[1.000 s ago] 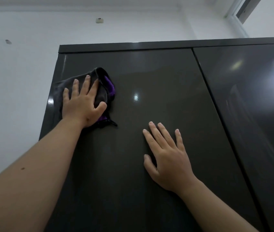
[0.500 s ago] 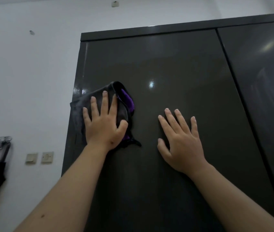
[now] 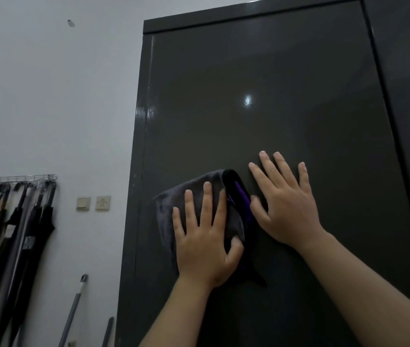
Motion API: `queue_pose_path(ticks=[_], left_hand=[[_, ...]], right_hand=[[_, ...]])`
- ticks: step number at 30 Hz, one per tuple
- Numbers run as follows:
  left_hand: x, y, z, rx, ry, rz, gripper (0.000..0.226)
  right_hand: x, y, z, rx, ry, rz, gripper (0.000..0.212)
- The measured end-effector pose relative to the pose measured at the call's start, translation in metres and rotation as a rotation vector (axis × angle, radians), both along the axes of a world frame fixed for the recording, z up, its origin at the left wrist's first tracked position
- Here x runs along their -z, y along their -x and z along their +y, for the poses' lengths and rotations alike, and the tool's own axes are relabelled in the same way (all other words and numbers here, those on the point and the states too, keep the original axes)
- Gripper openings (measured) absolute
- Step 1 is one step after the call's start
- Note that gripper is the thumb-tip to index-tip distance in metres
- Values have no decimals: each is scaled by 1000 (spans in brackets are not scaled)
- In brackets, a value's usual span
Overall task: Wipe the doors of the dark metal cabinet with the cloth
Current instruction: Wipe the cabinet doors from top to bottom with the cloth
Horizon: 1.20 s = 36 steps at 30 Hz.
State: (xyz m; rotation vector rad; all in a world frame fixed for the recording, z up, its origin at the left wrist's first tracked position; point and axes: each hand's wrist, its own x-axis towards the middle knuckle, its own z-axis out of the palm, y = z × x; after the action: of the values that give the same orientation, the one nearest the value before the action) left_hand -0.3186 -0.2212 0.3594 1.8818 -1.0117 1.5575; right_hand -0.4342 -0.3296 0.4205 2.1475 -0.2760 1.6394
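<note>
The dark metal cabinet fills the right of the view; its glossy left door (image 3: 261,116) faces me and a strip of the right door (image 3: 409,71) shows past the seam. My left hand (image 3: 205,236) lies flat, fingers spread, pressing a dark grey cloth (image 3: 169,204) with a purple and black edge against the left door near its left edge. My right hand (image 3: 286,204) rests flat and empty on the same door, right beside the cloth's purple edge.
A white wall runs along the left with two switches (image 3: 93,203). A rack of dark hanging umbrellas (image 3: 21,221) sits at the far left. A grey mop handle (image 3: 72,314) leans on the wall beside the cabinet.
My left hand has slid the cloth down the left door from near its top corner. The right hand has stayed flat on the door. My view has dropped and turned left.
</note>
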Motion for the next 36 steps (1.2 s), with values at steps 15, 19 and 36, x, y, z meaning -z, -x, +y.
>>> queue_pose_path(ticks=[15, 19, 36], left_hand=[[-27, -22, 16, 2, 66, 82, 78], [25, -3, 2, -9, 25, 5, 82], [38, 14, -11, -14, -68, -48, 77]], right_hand=[[28, 30, -19, 36, 43, -38, 59], [38, 29, -21, 36, 37, -50, 58], [62, 32, -23, 32, 35, 9, 59]])
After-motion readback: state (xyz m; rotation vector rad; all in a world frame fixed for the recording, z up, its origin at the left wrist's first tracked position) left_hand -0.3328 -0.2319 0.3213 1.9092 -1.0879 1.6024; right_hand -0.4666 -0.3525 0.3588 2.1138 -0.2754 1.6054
